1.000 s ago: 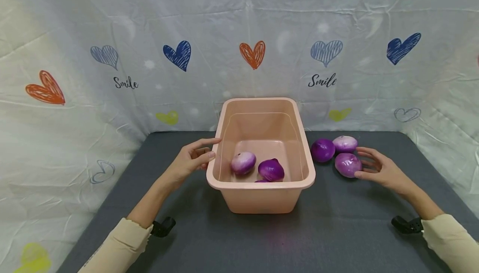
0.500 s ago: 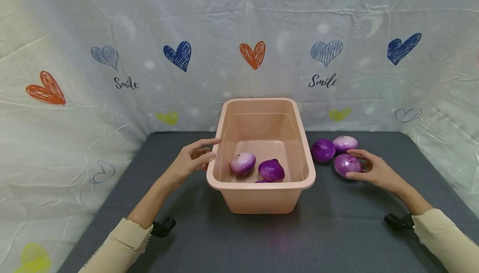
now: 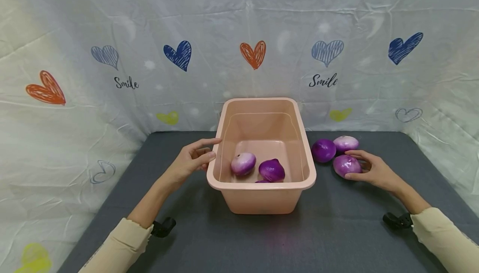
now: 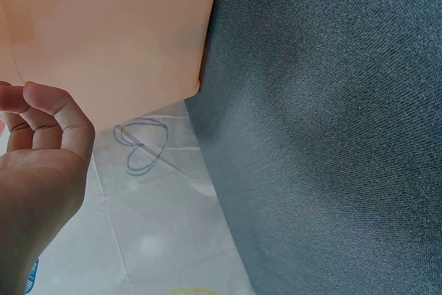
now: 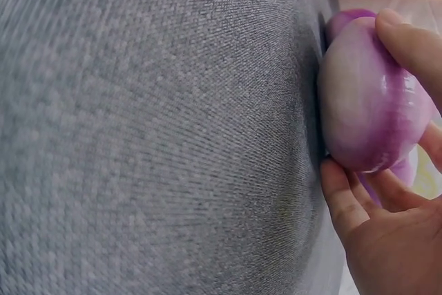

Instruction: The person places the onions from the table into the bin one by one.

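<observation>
Smooth plastic tub [image 3: 262,200]; glossy onion [image 3: 346,165]; matt, coarse-woven grey table cloth [image 3: 337,231].

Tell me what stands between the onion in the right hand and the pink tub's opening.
Nothing sits on the gray table between them. The right hand grips the nearest onion, and only the pink tub itself rises in the way: its near right wall and rim, which the onion would probably have to clear. Two other onions lie behind, off the path.
</observation>
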`<state>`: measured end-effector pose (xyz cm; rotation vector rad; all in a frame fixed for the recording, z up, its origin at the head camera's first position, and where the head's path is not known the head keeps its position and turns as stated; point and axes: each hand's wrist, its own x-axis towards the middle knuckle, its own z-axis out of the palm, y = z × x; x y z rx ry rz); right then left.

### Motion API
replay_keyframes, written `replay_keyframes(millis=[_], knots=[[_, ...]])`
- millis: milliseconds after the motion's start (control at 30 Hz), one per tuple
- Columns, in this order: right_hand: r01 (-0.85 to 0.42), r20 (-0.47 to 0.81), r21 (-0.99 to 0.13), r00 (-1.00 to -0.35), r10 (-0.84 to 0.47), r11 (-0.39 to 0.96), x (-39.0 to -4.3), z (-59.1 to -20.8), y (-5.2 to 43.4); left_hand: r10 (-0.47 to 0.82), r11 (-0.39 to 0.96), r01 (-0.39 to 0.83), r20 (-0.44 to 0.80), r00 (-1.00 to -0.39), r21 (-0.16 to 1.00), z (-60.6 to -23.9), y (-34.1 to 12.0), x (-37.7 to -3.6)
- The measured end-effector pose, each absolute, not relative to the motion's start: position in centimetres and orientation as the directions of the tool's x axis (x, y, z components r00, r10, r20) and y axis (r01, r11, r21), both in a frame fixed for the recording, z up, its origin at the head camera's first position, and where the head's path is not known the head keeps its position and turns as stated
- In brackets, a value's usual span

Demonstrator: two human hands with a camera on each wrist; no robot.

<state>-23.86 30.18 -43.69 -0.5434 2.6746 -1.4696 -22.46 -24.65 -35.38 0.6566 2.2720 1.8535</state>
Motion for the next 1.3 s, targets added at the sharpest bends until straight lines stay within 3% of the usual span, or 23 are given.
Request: replay_keyframes(millis=[633, 1300], knots=[[-0.256, 0.124, -0.808, -0.954, -0.272, 0.531, -23.5, -42.2, 31.2, 0.410, 0.148, 0.237, 0.158, -0.898, 0.960, -35.5, -24.7, -22.7], [-0.290, 0.187, -0.855, -0.946, -0.265, 0.431, -23.8, -40.0, 31.7, 0.409, 0.145, 0.242, 0.165, -0.898, 0.959, -35.5, -24.8, -22.7]])
